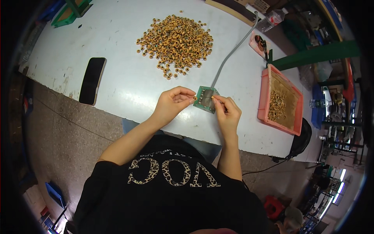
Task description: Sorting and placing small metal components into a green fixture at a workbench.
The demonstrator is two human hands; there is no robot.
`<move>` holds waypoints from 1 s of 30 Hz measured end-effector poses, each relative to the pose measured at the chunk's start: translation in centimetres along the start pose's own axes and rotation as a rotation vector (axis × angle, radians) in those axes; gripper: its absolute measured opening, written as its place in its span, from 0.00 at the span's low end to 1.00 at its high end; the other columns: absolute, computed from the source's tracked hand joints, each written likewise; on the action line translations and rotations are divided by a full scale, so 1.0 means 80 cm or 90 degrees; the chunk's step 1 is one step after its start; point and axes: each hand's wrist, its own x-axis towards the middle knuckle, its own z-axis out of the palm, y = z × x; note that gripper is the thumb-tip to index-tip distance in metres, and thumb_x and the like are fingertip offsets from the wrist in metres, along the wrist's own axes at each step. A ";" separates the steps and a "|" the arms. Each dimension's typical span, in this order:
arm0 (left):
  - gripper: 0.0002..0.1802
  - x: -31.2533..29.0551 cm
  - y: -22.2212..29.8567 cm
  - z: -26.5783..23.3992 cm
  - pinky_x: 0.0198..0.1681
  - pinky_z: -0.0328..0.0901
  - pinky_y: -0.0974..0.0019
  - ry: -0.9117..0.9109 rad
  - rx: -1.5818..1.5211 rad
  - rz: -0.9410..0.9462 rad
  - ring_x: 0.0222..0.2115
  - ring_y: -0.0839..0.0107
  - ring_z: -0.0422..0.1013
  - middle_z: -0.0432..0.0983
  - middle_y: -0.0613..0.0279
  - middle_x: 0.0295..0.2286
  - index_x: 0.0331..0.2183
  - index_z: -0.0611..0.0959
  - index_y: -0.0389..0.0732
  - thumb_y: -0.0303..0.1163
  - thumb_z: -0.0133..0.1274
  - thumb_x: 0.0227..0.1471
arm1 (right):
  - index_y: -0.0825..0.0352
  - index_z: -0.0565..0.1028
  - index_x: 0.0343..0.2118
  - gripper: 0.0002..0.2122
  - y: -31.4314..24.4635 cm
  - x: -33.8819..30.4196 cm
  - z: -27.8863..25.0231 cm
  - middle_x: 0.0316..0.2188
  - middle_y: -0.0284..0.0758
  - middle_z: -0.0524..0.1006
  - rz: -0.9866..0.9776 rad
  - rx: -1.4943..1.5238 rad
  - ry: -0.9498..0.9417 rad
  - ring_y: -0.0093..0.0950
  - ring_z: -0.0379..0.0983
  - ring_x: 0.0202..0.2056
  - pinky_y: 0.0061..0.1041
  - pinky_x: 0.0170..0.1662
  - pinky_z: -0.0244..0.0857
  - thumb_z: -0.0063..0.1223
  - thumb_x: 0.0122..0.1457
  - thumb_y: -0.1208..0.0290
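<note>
Both hands meet over the green board [206, 99] at the table's [117, 46] near edge: the left hand [171, 104] pinches a small ring at its corner, the right hand [227, 113] another. The rings look light, hard and easily dropped, best nipped by fingertips across the rim.

A white worktop [117, 43] stands on a speckled grey-brown floor [62, 136]. Green crates [68, 13] sit at its far left corner, blue bins [54, 194] lie on the floor, and bright strip lights [338, 187] glow at lower right.

Small-parts assembly workshop: white worktable [128, 89] heaped with orange ring-shaped components [175, 39], pink parts tray [269, 82] right, bins beyond.
</note>
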 end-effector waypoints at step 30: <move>0.10 0.039 0.013 -0.039 0.41 0.60 0.65 0.150 0.914 0.421 0.36 0.67 0.66 0.72 0.65 0.33 0.35 0.82 0.42 0.30 0.60 0.46 | 0.71 0.80 0.35 0.06 -0.008 -0.002 -0.011 0.21 0.29 0.71 0.060 0.029 0.015 0.17 0.60 0.21 0.13 0.25 0.55 0.58 0.53 0.82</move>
